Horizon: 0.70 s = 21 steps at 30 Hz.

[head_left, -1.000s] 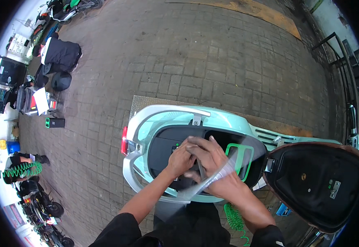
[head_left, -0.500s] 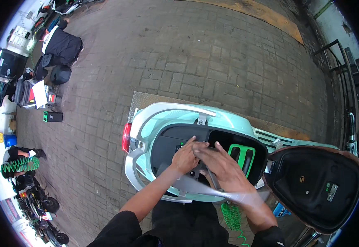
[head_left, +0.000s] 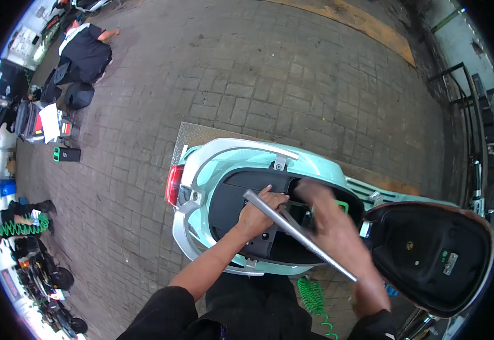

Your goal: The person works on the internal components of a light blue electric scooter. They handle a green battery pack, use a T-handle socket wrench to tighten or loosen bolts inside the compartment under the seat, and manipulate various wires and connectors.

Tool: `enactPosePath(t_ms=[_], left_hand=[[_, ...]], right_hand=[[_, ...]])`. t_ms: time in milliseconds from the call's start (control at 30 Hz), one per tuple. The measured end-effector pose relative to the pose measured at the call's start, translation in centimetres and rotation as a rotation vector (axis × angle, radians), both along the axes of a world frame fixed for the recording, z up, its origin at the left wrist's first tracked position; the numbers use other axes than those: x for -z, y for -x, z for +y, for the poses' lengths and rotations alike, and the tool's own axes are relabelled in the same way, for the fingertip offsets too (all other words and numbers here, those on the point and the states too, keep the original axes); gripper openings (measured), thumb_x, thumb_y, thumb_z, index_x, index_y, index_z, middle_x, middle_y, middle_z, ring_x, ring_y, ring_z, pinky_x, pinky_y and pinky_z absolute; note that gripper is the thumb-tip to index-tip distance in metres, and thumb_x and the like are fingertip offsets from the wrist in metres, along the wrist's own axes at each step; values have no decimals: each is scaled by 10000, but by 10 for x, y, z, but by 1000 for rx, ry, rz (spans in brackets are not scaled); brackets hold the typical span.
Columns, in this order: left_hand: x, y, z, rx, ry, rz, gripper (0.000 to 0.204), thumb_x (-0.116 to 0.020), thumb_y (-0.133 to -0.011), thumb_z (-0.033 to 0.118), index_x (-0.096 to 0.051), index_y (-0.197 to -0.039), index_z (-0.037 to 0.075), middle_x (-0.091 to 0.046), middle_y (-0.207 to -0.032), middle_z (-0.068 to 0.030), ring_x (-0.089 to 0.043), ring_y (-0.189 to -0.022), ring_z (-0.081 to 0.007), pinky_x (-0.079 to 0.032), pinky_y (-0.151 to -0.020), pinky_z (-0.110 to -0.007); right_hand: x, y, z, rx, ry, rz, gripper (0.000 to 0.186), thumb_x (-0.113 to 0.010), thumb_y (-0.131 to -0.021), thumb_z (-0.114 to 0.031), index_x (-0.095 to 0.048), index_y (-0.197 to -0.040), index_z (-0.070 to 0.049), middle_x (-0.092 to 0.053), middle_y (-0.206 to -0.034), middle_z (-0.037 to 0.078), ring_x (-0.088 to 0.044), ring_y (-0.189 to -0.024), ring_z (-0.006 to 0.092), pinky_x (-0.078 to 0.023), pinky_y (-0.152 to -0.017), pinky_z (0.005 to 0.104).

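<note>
A silver T-handle wrench (head_left: 301, 233) slants across the under-seat compartment of a mint-green scooter (head_left: 320, 165). My left hand (head_left: 256, 215) is curled round its shaft, close over the black inner panel (head_left: 227, 201); the lower end of the shaft is hidden. My right hand (head_left: 327, 218) is beside the wrench's crossbar, over the black storage bin, and its fingers are smeared by motion. Below that hand, a green-edged item (head_left: 342, 206) in the bin is mostly covered. The scooter's seat (head_left: 428, 258) lies tipped open to the right, its underside up.
The scooter stands on a metal platform (head_left: 193, 134). A coiled green air hose (head_left: 312, 297) hangs near my legs. A co-worker (head_left: 85, 54) crouches at the far left, near a black-and-green box (head_left: 67, 154). Parked motorcycles (head_left: 46, 277) line the lower left; metal railings (head_left: 473, 113) stand at right.
The wrench's crossbar has turned and shows sharper now. My right hand has moved right and away from my left hand, which stays almost in place. The co-worker has stretched out an arm.
</note>
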<state>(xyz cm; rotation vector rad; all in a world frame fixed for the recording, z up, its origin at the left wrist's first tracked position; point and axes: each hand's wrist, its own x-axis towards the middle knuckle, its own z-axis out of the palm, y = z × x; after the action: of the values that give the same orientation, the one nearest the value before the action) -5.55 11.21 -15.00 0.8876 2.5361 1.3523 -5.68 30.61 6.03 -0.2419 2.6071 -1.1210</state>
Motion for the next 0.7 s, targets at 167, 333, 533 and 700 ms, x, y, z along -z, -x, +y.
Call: enactPosePath(t_ms=[167, 333, 533, 700], left_hand=[[0, 1, 10, -53, -19, 89, 317, -652, -859, -12, -651, -1169, 54, -721, -1159, -97, -696, -1089, -266, -428, -1167, -494], [31, -3, 0, -65, -99, -87, 288, -646, -886, 87, -659, -1173, 70, -703, -1168, -115, -654, -1139, -328, -433, -1156, -462], [-34, 9, 12, -94, -28, 215, 219, -622, -921, 101, -658, -1132, 53, -709, -1129, -143, -658, -1107, -337, -445, -1136, -472], [-23, 6, 5, -110, -164, 37, 214, -658, -915, 109, -641, -1121, 53, -702, -1081, -172, -666, -1056, -353, -457, -1121, -473]], right_hand=[[-77, 25, 45, -643, -720, 980, 655, -675, -901, -130, -420, -1503, -176, -281, -1650, 176, -305, -1520, 380, -278, -1225, 504], [-105, 45, -42, -1230, -871, 821, 395, -534, -995, -237, -535, -1379, -145, -593, -1165, 131, -573, -1235, 317, -256, -1225, 465], [-117, 47, -72, -755, -755, 222, 656, -704, -884, -471, -566, -1314, 5, -698, -783, 122, -717, -815, 286, -460, -753, 417], [-103, 45, -71, -525, -756, 103, 605, -702, -885, -457, -588, -1208, 41, -646, -589, 116, -671, -577, 346, -477, -666, 436]])
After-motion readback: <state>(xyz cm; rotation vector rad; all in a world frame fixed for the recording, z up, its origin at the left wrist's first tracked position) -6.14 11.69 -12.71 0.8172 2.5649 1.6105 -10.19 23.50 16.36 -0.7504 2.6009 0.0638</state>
